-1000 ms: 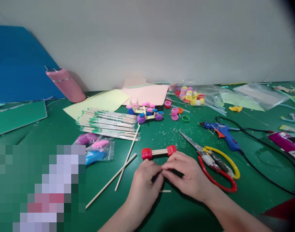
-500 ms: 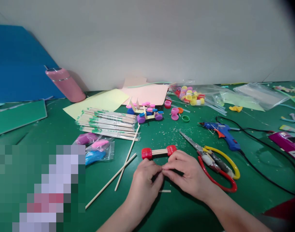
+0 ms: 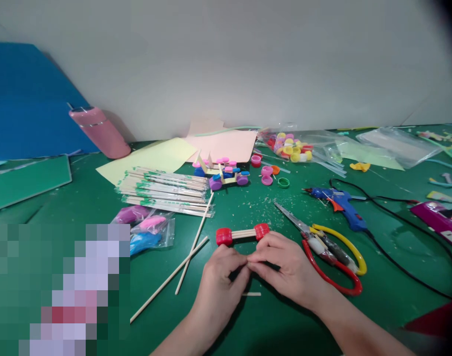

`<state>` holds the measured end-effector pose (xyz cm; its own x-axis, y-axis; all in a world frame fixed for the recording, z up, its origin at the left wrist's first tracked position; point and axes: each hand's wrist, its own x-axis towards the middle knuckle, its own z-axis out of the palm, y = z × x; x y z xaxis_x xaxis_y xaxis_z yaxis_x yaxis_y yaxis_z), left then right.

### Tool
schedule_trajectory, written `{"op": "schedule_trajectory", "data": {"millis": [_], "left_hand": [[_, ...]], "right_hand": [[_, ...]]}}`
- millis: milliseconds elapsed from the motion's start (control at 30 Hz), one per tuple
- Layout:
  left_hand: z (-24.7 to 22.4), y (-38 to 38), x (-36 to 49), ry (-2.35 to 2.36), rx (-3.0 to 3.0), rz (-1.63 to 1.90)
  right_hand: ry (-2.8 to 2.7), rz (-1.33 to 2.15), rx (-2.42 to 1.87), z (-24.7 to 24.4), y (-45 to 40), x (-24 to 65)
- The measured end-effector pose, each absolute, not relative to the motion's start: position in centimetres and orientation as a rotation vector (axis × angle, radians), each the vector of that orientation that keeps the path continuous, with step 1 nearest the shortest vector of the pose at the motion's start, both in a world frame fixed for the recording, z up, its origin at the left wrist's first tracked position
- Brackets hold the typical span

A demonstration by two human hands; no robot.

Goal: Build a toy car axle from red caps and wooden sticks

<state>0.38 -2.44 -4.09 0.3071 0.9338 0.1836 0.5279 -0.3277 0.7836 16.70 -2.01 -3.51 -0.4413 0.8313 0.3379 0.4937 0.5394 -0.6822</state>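
My left hand and my right hand meet at the fingertips, both pinched closed on something too small to make out. Just beyond them lies a piece with red caps at both ends, joined by short wooden sticks. A short stick rests on the table beneath my fingers. To the left, two long wooden sticks lie crossed. Scissors with red and yellow handles are right of my right hand.
Behind are wrapped sticks, small wheeled models, loose rings and a bag of coloured caps. A blue glue gun with its cord lies right. A pink bottle stands back left.
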Motion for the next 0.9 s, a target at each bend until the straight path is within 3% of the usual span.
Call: {"op": "schedule_trajectory", "data": {"millis": [400, 600, 733, 900], "left_hand": [[-2.7, -2.6, 0.7, 1.108, 1.498, 0.894], [-2.0, -3.1, 1.3, 1.038, 1.048, 0.779], [-2.1, -3.1, 1.2, 0.99, 0.889, 0.797], [-2.3, -2.9, 1.0, 0.95, 0.619, 0.81]], "right_hand": [[-1.689, 1.131, -1.182, -2.3, -1.9, 16.3], [-1.433, 1.462, -1.035, -2.3, -2.2, 15.9], [-1.497, 1.372, -1.068, -2.2, -2.1, 15.8], [-1.678, 0.944, -1.325, -1.3, -2.4, 17.9]]}}
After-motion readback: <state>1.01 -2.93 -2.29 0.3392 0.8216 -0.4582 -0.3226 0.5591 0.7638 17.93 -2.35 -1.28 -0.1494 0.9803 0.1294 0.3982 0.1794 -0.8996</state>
